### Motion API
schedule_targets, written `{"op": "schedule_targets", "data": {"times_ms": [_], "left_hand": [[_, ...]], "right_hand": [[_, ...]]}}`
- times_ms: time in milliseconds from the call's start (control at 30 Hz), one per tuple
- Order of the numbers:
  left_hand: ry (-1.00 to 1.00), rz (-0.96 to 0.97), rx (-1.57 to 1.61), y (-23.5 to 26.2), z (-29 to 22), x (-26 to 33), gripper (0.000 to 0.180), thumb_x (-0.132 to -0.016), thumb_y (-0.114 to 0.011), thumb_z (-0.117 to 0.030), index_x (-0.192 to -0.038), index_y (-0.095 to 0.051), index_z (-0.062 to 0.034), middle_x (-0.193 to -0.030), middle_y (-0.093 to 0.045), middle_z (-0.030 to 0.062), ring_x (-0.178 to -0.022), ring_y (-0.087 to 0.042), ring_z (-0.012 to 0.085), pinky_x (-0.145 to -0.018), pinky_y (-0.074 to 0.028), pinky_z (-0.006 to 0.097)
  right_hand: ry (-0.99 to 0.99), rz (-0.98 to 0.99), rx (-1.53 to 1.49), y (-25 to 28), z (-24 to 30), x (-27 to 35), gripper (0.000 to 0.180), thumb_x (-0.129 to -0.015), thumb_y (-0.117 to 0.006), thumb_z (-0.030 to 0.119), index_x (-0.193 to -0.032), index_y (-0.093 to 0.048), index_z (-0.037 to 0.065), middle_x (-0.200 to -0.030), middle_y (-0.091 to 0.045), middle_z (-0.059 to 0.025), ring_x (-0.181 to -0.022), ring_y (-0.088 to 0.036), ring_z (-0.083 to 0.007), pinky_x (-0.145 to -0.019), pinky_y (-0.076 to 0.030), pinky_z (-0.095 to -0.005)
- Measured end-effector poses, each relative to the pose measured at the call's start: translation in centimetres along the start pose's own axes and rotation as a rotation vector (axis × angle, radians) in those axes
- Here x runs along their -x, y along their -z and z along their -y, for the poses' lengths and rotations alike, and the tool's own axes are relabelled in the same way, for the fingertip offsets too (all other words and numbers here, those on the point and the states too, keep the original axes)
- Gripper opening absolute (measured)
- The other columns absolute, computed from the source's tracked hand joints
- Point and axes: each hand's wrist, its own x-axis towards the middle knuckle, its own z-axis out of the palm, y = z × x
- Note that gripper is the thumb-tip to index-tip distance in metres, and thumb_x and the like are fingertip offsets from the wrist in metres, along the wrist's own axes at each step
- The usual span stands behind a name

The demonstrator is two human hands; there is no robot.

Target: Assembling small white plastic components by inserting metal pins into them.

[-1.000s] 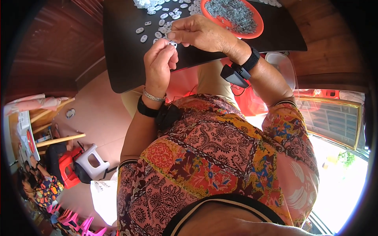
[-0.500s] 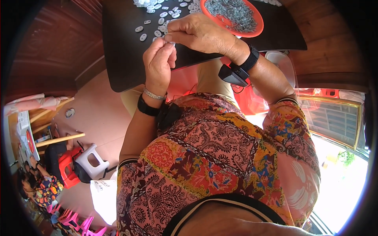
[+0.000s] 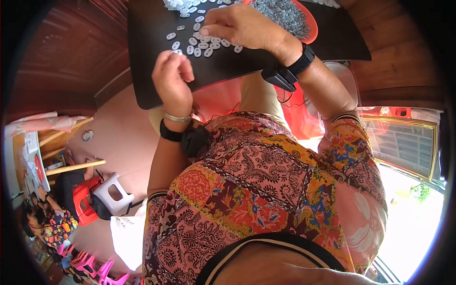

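My left hand (image 3: 174,78) is raised at the near edge of the dark table, its thumb and forefinger pinching a small white oval piece (image 3: 176,52). The other fingers are curled. Over the loose pieces is my right hand (image 3: 244,26), thumb and forefinger bent close together; whatever may be between them is too small to make out. Beneath and beside it lie several white oval plastic pieces (image 3: 204,46) with two holes each. Right of that hand, an orange-red bowl (image 3: 313,29) holds a heap of small grey metal parts (image 3: 285,16), partly hidden by the hand.
The dark table (image 3: 147,71) has a curved left corner. More white pieces (image 3: 179,4) are heaped at its far edge. A clear plastic tub (image 3: 343,78) and red stools stand below on the right. Another person (image 3: 56,223) sits far left near a grey stool (image 3: 114,192).
My hands, together before, have parted. The left moved left and down with a white piece at its fingertips; the right moved up and right over the loose pieces.
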Motion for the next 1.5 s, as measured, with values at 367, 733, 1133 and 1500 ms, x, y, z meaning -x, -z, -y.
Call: {"op": "schedule_targets", "data": {"times_ms": [367, 733, 1133, 1500], "left_hand": [[-0.011, 0.000, 0.006, 0.7, -0.4, -0.2, 0.016, -0.088, -0.046, -0.012, -0.076, -0.050, -0.0020, -0.059, -0.047, 0.0028, -0.048, -0.040, 0.0081, -0.046, -0.031, 0.021], [0.000, 0.054, -0.015, 0.9, -0.1, -0.2, 0.016, -0.087, -0.047, -0.014, -0.077, -0.051, -0.0020, -0.060, -0.049, 0.0021, -0.049, -0.040, 0.0075, -0.047, -0.032, 0.021], [0.013, 0.074, -0.078, 0.4, -0.4, 0.4, 0.017, -0.088, -0.046, -0.015, -0.077, -0.051, -0.0019, -0.061, -0.049, 0.0018, -0.050, -0.040, 0.0071, -0.048, -0.032, 0.021], [0.039, 0.130, 0.180, -0.2, 0.1, 0.6, 0.017, -0.089, -0.043, -0.014, -0.082, -0.049, -0.0004, -0.065, -0.050, 0.0053, -0.052, -0.043, 0.0107, -0.049, -0.034, 0.022]], "right_hand": [[0.182, 0.026, 0.142, -4.0, -3.0, -0.5, 0.016, -0.078, -0.061, 0.018, -0.090, -0.061, 0.007, -0.077, -0.061, -0.0128, -0.074, -0.059, -0.0328, -0.066, -0.045, -0.0417], [0.242, -0.005, 0.133, -4.3, -2.2, 0.1, 0.013, -0.076, -0.062, 0.013, -0.083, -0.056, 0.004, -0.080, -0.060, -0.0127, -0.075, -0.059, -0.0324, -0.065, -0.045, -0.0405], [-0.091, -0.115, -0.908, -5.2, -1.6, 1.0, 0.012, -0.084, -0.063, 0.012, -0.092, -0.063, 0.004, -0.083, -0.064, -0.0005, -0.071, -0.059, -0.0085, -0.061, -0.045, -0.0222], [-0.223, -0.228, -1.308, -7.7, -0.1, 1.3, 0.009, -0.080, -0.065, 0.009, -0.086, -0.064, 0.002, -0.076, -0.064, -0.0025, -0.066, -0.059, -0.0092, -0.056, -0.045, -0.0207]]}}
